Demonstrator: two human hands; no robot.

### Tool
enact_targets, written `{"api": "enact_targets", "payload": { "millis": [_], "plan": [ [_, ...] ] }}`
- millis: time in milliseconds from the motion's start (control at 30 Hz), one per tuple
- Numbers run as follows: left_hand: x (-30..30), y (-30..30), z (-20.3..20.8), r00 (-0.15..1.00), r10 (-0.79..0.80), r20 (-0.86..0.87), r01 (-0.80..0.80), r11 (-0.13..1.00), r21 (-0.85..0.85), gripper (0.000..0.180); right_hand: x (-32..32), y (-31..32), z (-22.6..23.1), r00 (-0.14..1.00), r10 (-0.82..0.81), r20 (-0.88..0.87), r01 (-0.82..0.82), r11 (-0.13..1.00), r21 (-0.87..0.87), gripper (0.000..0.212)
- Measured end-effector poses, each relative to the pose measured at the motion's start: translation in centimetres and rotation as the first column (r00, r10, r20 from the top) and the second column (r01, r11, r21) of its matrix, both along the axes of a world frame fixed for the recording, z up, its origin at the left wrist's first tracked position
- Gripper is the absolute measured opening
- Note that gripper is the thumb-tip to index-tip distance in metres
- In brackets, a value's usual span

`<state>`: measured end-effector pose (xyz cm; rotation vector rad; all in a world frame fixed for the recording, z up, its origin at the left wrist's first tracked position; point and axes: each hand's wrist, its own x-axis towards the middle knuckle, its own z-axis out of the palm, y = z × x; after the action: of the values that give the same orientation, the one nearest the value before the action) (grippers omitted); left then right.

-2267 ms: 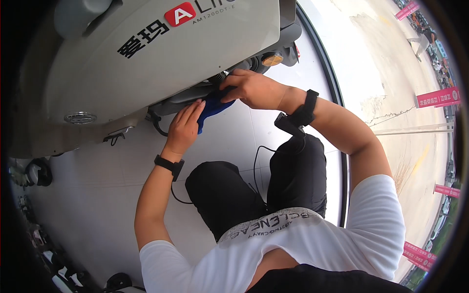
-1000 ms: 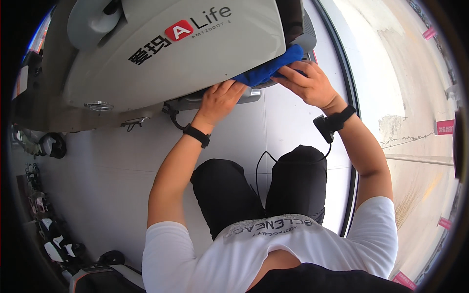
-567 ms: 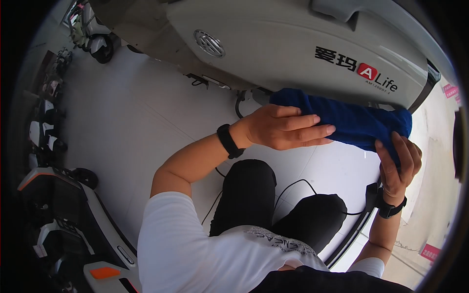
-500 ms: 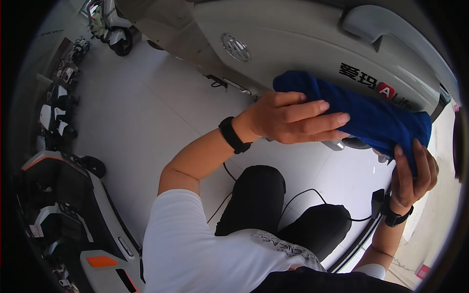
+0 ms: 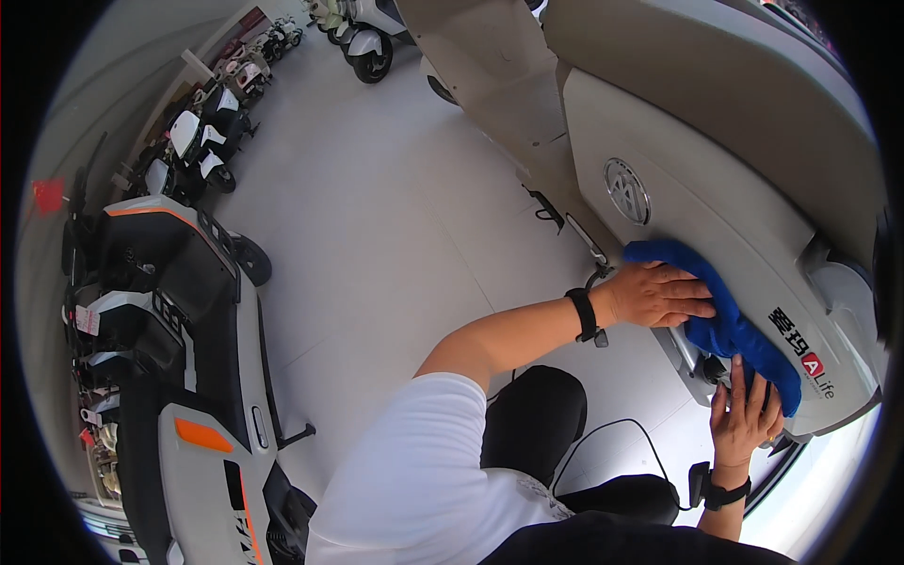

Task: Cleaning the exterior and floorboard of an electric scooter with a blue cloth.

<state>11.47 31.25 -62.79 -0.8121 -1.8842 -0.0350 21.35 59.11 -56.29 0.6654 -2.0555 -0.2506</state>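
A blue cloth is stretched along the lower edge of a beige scooter's side panel. My left hand holds its upper end against the panel, fingers long and close together, thumb out of sight. At the cloth's lower end, my right hand grips it with the fingertips; the cloth hides part of the hold. A round silver emblem sits on the panel above the cloth, and dark lettering with a red badge lies beside it.
The scooter's brown seat overhangs the panel. On my left stands a grey scooter with an orange patch. More scooters line the far left wall. Pale tiled floor lies between. A black cable runs near my knees.
The view has swung, bringing more of the scooter and floor into sight. Both hands have carried the cloth down the panel, away from the lettering, to its lower edge.
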Motion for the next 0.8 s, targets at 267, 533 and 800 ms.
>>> {"api": "enact_targets", "payload": {
  "millis": [267,533,800],
  "plan": [
    [-2.2,-4.4,8.9,0.997,0.034,-0.074,-0.033,0.999,0.012,0.050,-2.4,-7.0,7.2,0.992,-0.126,-0.022,0.123,0.985,-0.117,0.039],
    [-3.6,-5.8,12.8,0.989,-0.122,0.080,0.107,0.980,0.169,0.050,-4.2,-12.6,8.4,0.985,-0.175,0.012,0.172,0.948,-0.266,0.049],
    [-3.5,-10.1,3.7,0.992,-0.108,0.068,0.096,0.983,0.158,0.038,-3.9,-13.3,1.6,0.985,-0.135,0.105,0.121,0.984,0.130,0.046]
  ]
}}
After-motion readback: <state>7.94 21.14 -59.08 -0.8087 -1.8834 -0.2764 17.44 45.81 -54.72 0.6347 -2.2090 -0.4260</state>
